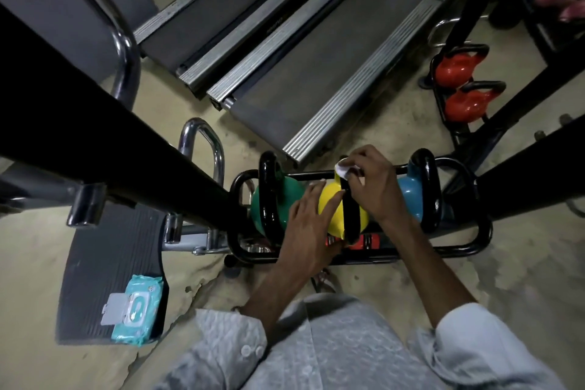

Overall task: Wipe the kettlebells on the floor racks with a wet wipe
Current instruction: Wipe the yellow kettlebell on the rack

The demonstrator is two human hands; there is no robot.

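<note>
Three kettlebells stand in a row in the black tubular steel floor rack (468,250): a glossy green kettlebell (285,199) at its left end, a round yellow kettlebell (332,203) in the middle and a blue kettlebell (411,196) at its right end. The yellow one is the one in work. Its thick black handle (351,215) runs with its long axis from the near rail of the rack to the far rail, so it points away from the person.

The right hand (376,187) is at the far end of this handle and pinches a small crumpled white wet wipe (342,169) between thumb and fingers, against the handle. The left hand (308,215) lies on the left side of the yellow body, with fingers straight and holding nothing; I think it steadies the bell.

Because the wipe sits at the far end, the next stroke probably should go along the handle toward the near rail, and the right hand is the nearer one for it. A teal soft pack of wipes (137,310) with its lid open lies on a grey ribbed rubber mat (104,263), well apart from the left end of the rack.
</note>
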